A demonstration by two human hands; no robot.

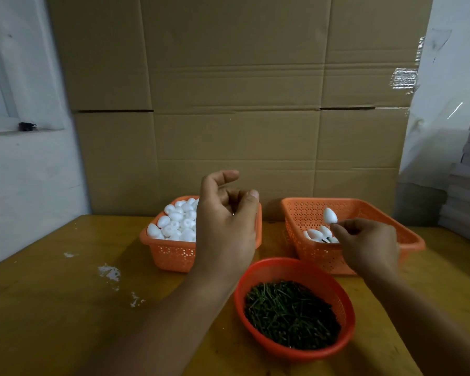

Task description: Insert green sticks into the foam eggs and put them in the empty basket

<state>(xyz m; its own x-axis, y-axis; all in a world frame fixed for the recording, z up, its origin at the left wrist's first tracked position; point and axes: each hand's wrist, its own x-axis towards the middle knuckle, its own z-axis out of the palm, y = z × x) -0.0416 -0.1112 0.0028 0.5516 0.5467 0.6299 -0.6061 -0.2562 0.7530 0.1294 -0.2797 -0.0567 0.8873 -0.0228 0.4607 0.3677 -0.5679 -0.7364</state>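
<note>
Single head cam, looks fwd and down, close over table [52,308].

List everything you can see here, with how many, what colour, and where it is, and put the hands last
Egg basket: one, orange, table centre-left, heaped with white foam eggs.
Finished basket: one, orange, table right, holds a few white eggs on sticks.
Stick bowl: one, red, round, nearest the camera, full of green sticks.
Held egg: one, white, above the finished basket.
Table: one, yellowish wood, with white crumbs at left.
Cardboard: brown sheets, behind the table.
Grey stack: far right.
Left hand: fingers loosely curled, holds nothing, over the egg basket.
Right hand: pinches the held egg's stick.
</note>
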